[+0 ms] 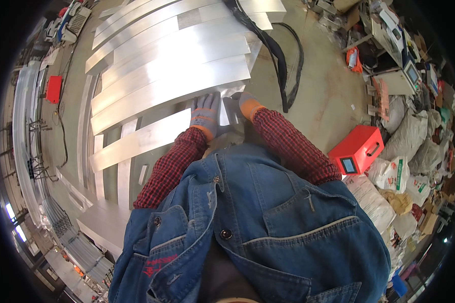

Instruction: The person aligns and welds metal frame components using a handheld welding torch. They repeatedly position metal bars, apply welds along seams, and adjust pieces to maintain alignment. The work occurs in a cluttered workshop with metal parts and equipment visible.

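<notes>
A shiny flat metal strip [142, 140] lies across a pale metal frame [127, 171] in front of me. My left hand [206, 116], in a grey and orange work glove, rests flat near the strip's right end with its fingers stretched forward. Just to its right, my right hand [246, 106], gloved alike, is at the end of the strip, its fingers curled in. What those fingers close on is hidden. Beyond both hands, several wide metal strips [172, 81] lie side by side on the frame, with bright glare on them.
A black cable bundle [275, 55] hangs down at the far right of the strips. On the right stand a red box with a screen [358, 150], white sacks [389, 174] and heaped clutter. Long metal profiles [28, 131] and a small red box [54, 89] are at left.
</notes>
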A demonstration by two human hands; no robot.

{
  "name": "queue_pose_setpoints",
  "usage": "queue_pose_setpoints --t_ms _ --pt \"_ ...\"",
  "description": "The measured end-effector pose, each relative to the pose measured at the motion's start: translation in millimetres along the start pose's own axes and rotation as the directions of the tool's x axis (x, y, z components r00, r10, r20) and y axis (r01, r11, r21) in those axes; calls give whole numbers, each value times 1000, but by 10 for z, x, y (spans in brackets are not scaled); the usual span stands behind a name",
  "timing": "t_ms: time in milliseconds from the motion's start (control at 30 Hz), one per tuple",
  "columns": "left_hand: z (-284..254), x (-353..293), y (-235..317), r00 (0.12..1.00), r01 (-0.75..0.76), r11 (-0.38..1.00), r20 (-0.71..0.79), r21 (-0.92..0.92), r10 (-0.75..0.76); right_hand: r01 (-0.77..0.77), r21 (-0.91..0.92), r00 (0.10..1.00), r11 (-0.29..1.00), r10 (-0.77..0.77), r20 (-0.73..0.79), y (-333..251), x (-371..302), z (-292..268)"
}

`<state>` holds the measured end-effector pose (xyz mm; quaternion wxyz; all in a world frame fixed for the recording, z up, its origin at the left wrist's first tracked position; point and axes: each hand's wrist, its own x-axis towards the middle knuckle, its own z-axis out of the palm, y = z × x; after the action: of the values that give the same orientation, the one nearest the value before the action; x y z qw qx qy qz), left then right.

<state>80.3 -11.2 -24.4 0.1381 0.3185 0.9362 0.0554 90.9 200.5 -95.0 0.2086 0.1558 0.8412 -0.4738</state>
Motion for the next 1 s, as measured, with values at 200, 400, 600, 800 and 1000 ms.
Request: queue_pose_setpoints --t_ms 200,400,600,800,1000 --pt "15 -12 -2 999 -18 1000 -40 -4 18 -403 696 912 593 196 361 77 -14 144" --pt "19 -10 7 997 -23 1000 -77 -15 21 286 417 898 863 -393 197 416 -173 77" --pt "35 -9 5 998 -18 1000 -67 -16 17 228 83 942 970 -241 234 383 -358 182" --pt "15 24 -6 996 -41 999 -77 -32 38 212 -414 970 885 -139 198 181 -310 218" --pt "-4 15 1 997 -35 999 -65 -32 33 191 -375 960 907 -94 263 127 -197 139"
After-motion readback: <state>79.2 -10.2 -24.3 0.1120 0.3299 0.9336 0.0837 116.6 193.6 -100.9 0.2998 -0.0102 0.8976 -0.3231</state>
